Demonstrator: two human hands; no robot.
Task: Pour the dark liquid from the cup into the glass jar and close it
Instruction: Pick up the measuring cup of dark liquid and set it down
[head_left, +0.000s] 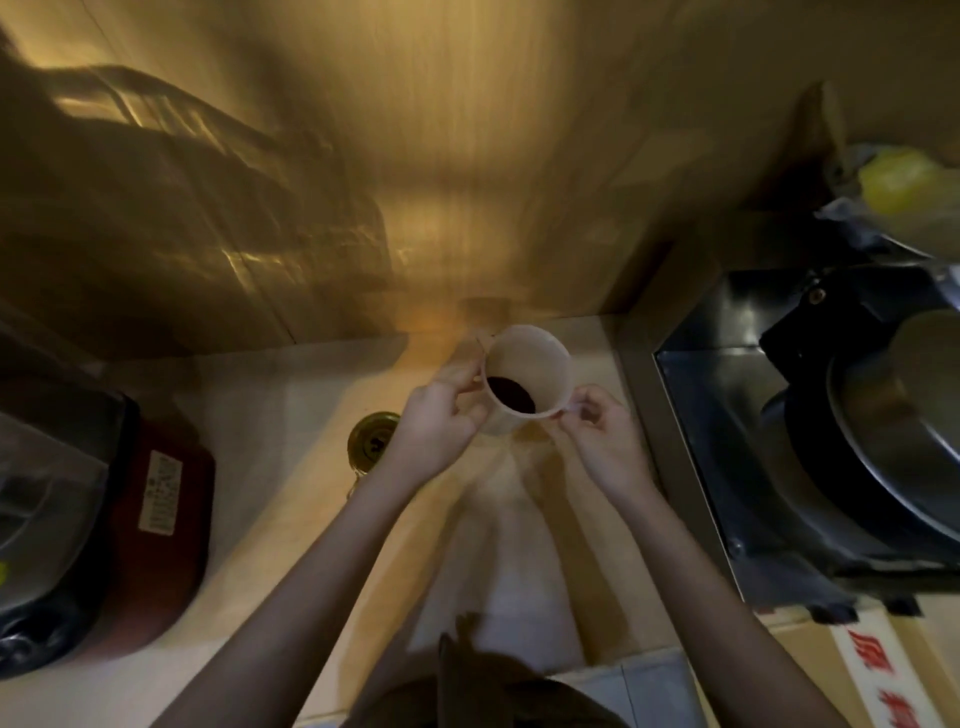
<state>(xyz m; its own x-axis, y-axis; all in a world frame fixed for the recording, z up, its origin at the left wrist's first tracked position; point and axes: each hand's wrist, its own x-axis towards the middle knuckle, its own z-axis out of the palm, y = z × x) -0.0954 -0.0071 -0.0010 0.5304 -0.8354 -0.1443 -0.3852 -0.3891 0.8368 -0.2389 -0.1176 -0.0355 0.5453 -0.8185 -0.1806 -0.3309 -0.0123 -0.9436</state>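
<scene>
hands, two, left hand (439, 421) and right hand (605, 434) fingers gripping one cup (524, 376), one jar (373, 441) beside

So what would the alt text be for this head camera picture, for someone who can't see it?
Two bare hands, left hand and right hand, hold a pale cup with dark liquid at its bottom above a kitchen counter. A glass jar stands left of the cup, partly behind the left hand.

Looked like a home kitchen: pale countertop (249, 415), a red rice cooker (156, 530) on the left, stove (727, 415) with a pan (893, 441) on the right.
</scene>
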